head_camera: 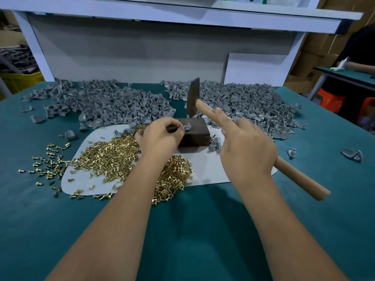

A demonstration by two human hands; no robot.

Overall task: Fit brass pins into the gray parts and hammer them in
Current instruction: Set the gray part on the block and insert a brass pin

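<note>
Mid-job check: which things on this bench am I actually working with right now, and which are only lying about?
In use:
- hammer, gripped by the right hand
- gray part with a brass pin, held on the dark block by the left hand
- brass pin pile
- gray part heaps

Lying about:
- white board leaning at the back
- yellow crate
- orange stools

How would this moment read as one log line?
left hand holds gray part on block | right hand grips hammer raised
</note>
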